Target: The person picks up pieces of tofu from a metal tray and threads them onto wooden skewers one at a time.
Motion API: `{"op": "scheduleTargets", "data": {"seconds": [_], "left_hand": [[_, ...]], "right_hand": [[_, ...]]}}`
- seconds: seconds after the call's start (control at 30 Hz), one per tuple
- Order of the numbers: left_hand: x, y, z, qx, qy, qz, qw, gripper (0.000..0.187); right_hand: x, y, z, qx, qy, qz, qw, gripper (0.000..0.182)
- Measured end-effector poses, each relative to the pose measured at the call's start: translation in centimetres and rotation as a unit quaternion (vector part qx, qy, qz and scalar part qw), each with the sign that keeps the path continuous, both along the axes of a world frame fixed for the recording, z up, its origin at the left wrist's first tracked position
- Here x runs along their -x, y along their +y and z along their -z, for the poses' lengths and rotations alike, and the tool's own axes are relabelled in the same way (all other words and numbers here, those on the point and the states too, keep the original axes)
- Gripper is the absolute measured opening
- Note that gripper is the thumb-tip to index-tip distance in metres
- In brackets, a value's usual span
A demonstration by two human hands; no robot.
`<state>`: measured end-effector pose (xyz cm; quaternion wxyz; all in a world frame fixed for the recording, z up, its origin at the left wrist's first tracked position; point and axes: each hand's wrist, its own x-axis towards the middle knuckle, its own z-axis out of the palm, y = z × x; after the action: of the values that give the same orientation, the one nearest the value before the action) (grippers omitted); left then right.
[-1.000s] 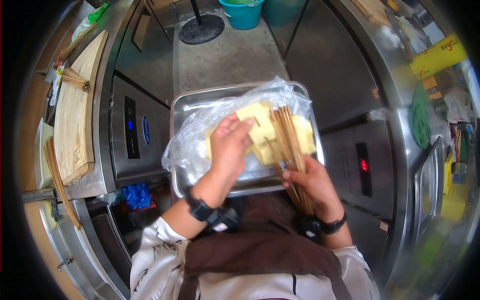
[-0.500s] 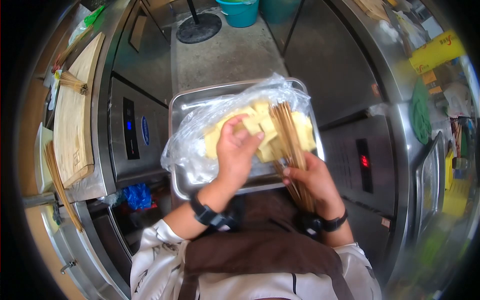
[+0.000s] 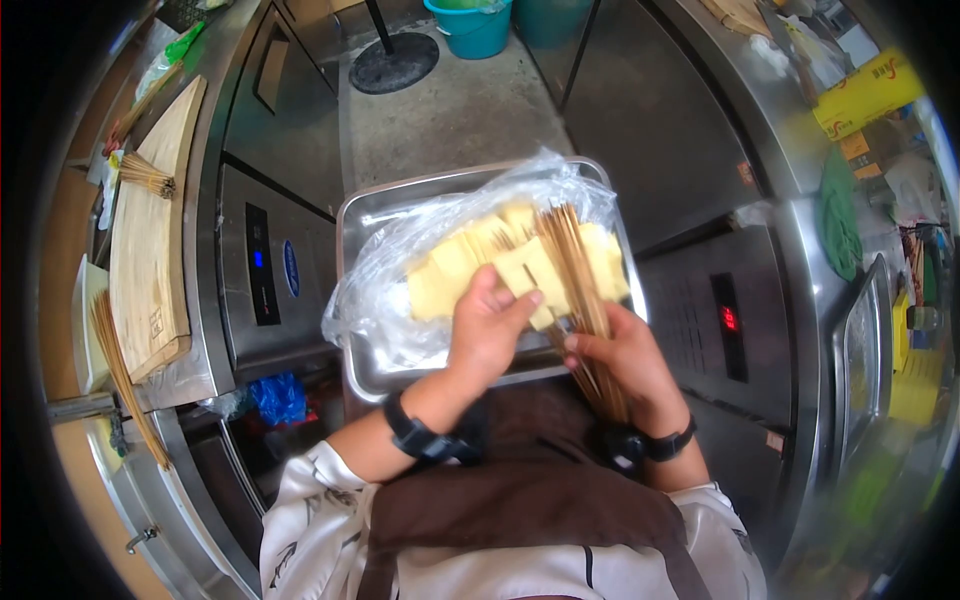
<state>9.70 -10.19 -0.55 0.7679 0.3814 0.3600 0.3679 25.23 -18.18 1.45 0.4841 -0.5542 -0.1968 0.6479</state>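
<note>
L hand fingers pinch pale yellow tofu square over clear plastic bag in steel tray. R hand grips bundle of thin bamboo skewers.

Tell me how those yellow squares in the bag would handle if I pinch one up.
The yellow squares look thin and flat, so probably light and a bit bendy. One sits pinched in the left hand without visibly crumbling, so likely firm enough. They lie on a glossy plastic bag, so they may slide.
</note>
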Motion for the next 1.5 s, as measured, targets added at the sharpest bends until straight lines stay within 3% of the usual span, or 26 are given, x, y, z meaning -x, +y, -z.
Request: {"op": "scheduleTargets", "data": {"seconds": [0.43, 0.53, 0.63, 0.83, 0.93, 1.23, 1.33, 1.43, 1.5], "left_hand": [[-0.2, 0.6, 0.2, 0.03, 0.022, -0.008, 0.999, 0.03], [-0.3, 1.1, 0.3, 0.026, 0.073, -0.011, 0.997, 0.028], [-0.3, 1.4, 0.5, 0.001, 0.115, -0.008, 0.993, 0.024], [-0.5, 1.5, 0.9, -0.006, 0.144, -0.005, 0.99, 0.018], [-0.5, 1.6, 0.6, -0.035, 0.16, 0.024, 0.986, 0.014], [-0.2, 1.6, -0.4, -0.06, 0.197, 0.085, 0.975, 0.021], [0.5, 0.7, -3.5, -0.247, 0.361, 0.036, 0.899, 0.022], [0.4, 1.5, -3.5, -0.225, 0.237, 0.021, 0.945, 0.018], [0.7, 2.0, -3.2, -0.109, 0.17, 0.06, 0.978, 0.015]], "right_hand": [[0.3, -0.3, -0.3, -0.011, -0.054, -0.005, 0.998, 0.021], [0.2, -0.6, -0.8, -0.02, -0.091, -0.029, 0.995, 0.019], [1.1, -0.8, -1.6, -0.056, -0.054, 0.013, 0.997, 0.019], [0.2, -1.3, -0.9, -0.195, -0.344, -0.065, 0.916, 0.02], [-0.4, -1.7, -1.1, -0.029, -0.041, -0.064, 0.997, 0.018], [-0.5, -1.0, -0.7, -0.033, -0.005, -0.059, 0.998, 0.018], [-0.6, -1.2, -0.8, -0.041, -0.059, -0.077, 0.994, 0.02], [-0.5, -1.0, -1.0, -0.037, -0.058, -0.08, 0.994, 0.021], [-0.4, -0.9, -1.0, -0.032, -0.052, -0.072, 0.996, 0.021]]}}
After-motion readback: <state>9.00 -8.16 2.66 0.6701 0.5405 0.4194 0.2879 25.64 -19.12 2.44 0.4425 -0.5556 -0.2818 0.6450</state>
